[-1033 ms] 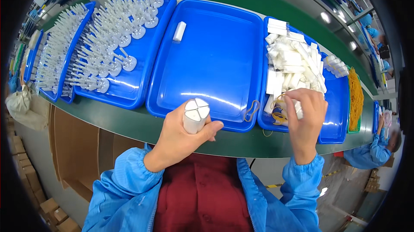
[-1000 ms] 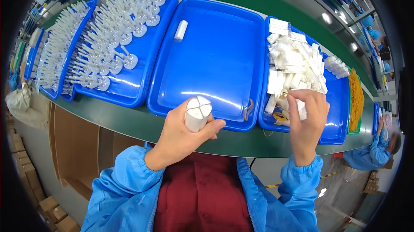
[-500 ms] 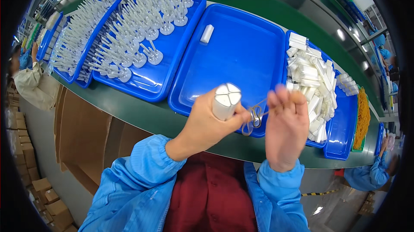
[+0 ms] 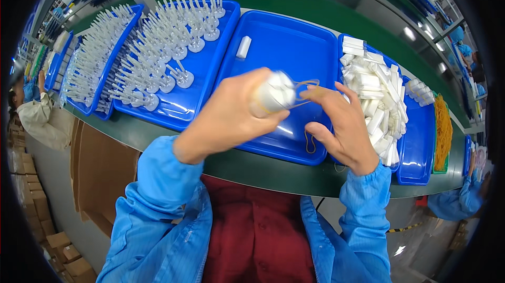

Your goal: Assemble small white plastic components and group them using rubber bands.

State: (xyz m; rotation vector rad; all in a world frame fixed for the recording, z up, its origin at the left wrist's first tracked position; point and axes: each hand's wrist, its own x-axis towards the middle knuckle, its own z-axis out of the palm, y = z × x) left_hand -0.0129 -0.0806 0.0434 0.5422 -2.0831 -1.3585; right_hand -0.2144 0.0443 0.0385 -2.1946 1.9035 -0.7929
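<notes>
My left hand (image 4: pixel 226 112) is wrapped around a round bundle of white wedge-shaped pieces (image 4: pixel 274 94), its end blurred by motion. A tan rubber band (image 4: pixel 306 84) stretches from the bundle to my right hand (image 4: pixel 342 125), where the bent fingers hook it and the thumb stands apart. Below that thumb hangs another thin rubber band loop (image 4: pixel 306 146); whether the hand holds it is unclear. Both hands are over the near part of a blue tray (image 4: pixel 286 25). At its far left lies a single white piece (image 4: pixel 243 47).
Rightward, another blue tray holds heaped white pieces (image 4: pixel 373 93), beside a narrow blue tray (image 4: pixel 413 151) and a pile of orange-yellow rubber bands (image 4: pixel 442 130). On the left, blue trays carry clear disc-based parts with upright stems (image 4: pixel 179 36). Cardboard (image 4: pixel 97 167) stands below the green table edge.
My left hand has moved up and left with the bundle. The right hand has turned from palm-up to bent fingers, and the band now stretches at the bundle's end.
</notes>
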